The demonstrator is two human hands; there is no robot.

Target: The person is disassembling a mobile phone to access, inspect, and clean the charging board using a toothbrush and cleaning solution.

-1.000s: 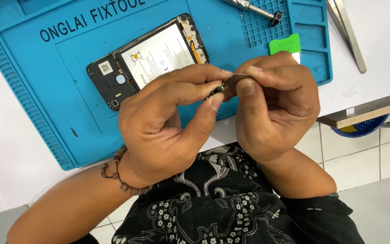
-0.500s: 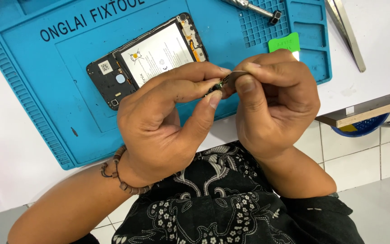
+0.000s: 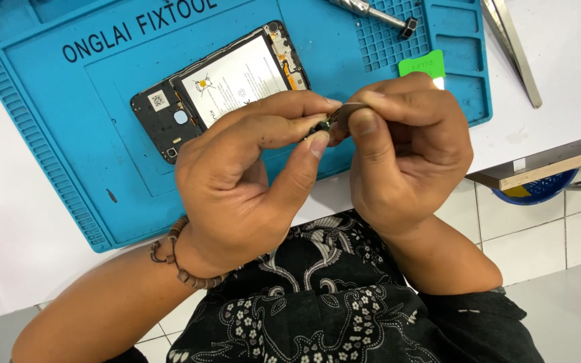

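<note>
Fingers of left hand (image 3: pixel 237 181) and right hand (image 3: pixel 405 154) pinched tight on small dark part (image 3: pixel 322 126), long axis across.

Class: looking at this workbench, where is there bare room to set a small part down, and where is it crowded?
Free: the blue mat left of the opened phone, and the white table right of the mat. Crowded: the mat's top right, with a metal tool and green pick, and under both hands.
</note>
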